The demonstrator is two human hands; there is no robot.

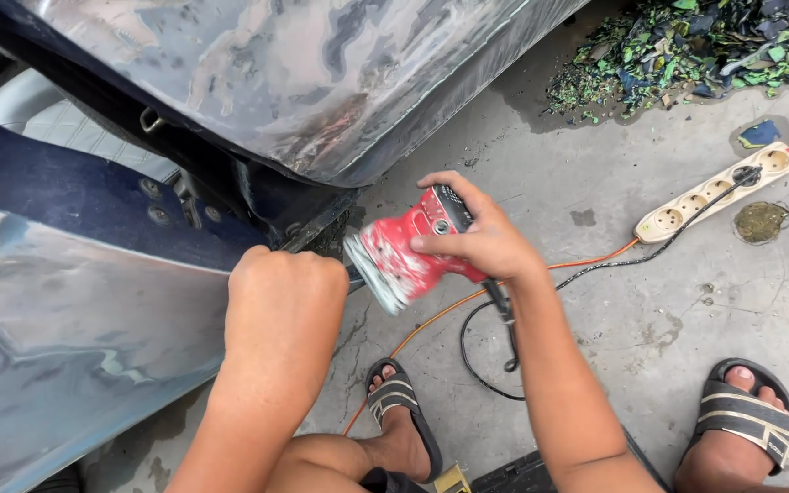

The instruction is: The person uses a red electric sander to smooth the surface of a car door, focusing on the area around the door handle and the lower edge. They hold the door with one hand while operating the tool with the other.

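Two hands work beside the sanded car panel (321,82): the right hand (477,239) is clamped around a red sander (404,260) held just below that panel, while the left hand (287,288), closed into a fist, presses the open door's edge (93,274). A power strip (719,192) lies on the concrete floor (650,310), well right of the panel.

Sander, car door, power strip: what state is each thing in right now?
Sander: lifted off the panel, gripped by the right hand.
Left hand: fist at the door edge.
Car door: open, paint sanded patchy.
Power strip: lying on the concrete, one black plug in.
Orange cable: slack on the floor.
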